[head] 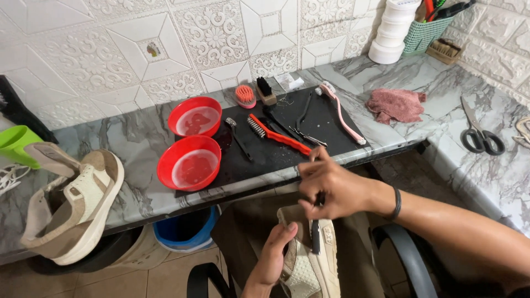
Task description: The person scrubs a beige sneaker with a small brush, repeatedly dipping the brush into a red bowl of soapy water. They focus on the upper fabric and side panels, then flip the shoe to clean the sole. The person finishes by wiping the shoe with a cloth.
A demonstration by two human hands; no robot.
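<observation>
My left hand (273,256) grips a beige and white sneaker (312,259) from its left side, holding it over my lap. My right hand (334,187) is closed on a thin dark tool (316,234) whose lower end rests on the shoe's upper. A matching sneaker (72,204) lies on its side at the counter's left edge. On a black mat (326,118) lie a red wire brush (279,135), a pink-handled brush (342,113), a small metal brush (237,137) and other thin tools.
Two red bowls (190,163) of liquid sit on the mat's left side. A reddish cloth (396,105), scissors (480,135), stacked white tubs (393,30) and a green basket (426,33) stand on the marble counter. A blue bucket (185,232) sits underneath; chair arms (406,256) flank my lap.
</observation>
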